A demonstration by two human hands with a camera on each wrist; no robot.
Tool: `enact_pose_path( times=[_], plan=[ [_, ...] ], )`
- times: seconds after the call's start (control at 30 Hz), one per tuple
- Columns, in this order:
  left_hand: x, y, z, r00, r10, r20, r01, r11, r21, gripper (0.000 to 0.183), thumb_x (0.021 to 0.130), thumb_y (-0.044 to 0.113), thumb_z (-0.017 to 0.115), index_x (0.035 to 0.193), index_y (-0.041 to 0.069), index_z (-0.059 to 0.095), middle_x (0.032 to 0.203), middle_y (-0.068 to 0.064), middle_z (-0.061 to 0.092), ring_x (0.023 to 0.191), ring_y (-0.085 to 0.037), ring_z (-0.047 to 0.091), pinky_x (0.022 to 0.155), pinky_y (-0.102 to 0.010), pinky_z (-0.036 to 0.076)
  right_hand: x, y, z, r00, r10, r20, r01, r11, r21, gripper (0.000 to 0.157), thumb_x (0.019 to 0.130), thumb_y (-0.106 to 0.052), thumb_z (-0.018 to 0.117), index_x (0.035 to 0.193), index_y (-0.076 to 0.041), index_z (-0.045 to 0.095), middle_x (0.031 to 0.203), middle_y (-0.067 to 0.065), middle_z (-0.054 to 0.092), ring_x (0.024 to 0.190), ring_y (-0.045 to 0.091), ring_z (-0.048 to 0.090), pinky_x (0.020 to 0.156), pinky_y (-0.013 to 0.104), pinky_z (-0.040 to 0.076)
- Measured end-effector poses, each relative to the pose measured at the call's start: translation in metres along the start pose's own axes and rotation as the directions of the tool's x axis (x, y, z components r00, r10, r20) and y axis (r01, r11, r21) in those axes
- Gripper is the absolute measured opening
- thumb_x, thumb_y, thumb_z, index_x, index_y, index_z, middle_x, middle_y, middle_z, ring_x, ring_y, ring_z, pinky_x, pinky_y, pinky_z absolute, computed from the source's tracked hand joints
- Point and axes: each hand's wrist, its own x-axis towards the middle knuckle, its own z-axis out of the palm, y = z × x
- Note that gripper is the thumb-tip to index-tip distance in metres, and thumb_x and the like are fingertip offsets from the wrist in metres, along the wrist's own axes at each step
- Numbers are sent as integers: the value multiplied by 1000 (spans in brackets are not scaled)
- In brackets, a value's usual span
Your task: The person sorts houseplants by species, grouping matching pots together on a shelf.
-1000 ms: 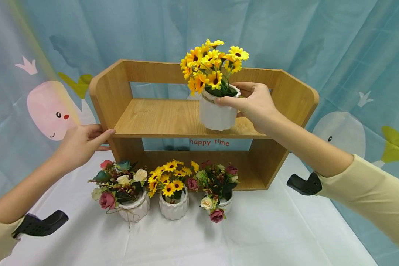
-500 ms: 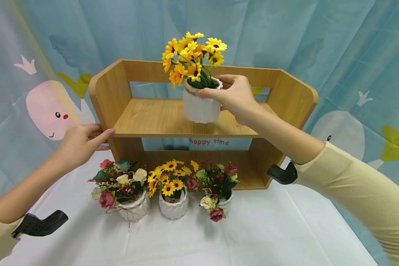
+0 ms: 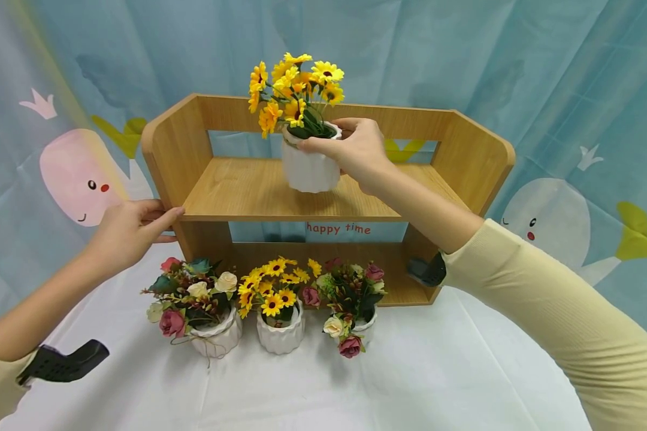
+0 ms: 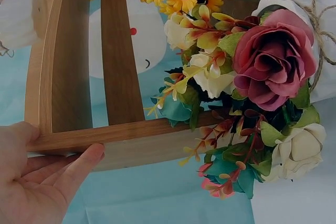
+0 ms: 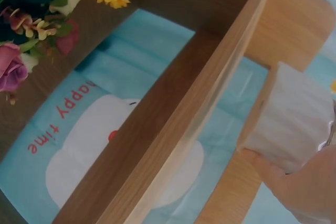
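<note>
My right hand (image 3: 362, 149) grips the white ribbed pot of yellow sunflowers (image 3: 310, 170) by its rim and side. The pot hangs above the upper board of a two-tier wooden shelf (image 3: 232, 191), and in the right wrist view its white wall (image 5: 294, 119) shows apart from the board. At the shelf's left side, my left hand (image 3: 126, 234) holds the side panel, thumb at the front edge and fingers on the outer face. The left wrist view shows that hand (image 4: 44, 182) around the panel's wooden edge (image 4: 142, 132).
Before the lower tier stand three white pots: mixed roses (image 3: 215, 335) at left, sunflowers (image 3: 281, 332) in the middle, roses (image 3: 363, 329) at right. A white cloth (image 3: 426, 371) covers the table. A blue printed curtain (image 3: 437, 54) hangs behind.
My right hand has carried the sunflower pot leftward above the upper board, rising a little. My left hand stays on the side panel, and the three pots on the table have not moved.
</note>
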Motion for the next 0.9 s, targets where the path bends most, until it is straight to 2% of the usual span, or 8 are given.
enact_pose_path(
  times=[0.53,0.9],
  plan=[
    [-1,1,0,1000,-2,7,2,1000,0,49,111,26,57,123,-21,64,114,-43,68,84,-44,78,61,-7,52,12,-1,26,1000,-18,7,18,1000,5,58,84,-25,89,135,-6,69,131,7,68,109,20,69,79,36,63],
    [-1,0,0,1000,-2,7,2,1000,3,50,111,27,57,123,-21,64,114,-43,68,87,-46,78,61,-9,53,22,3,47,1000,1,-29,-4,996,-92,74,83,-34,90,146,-6,62,148,5,60,129,18,59,96,31,57]
  ],
)
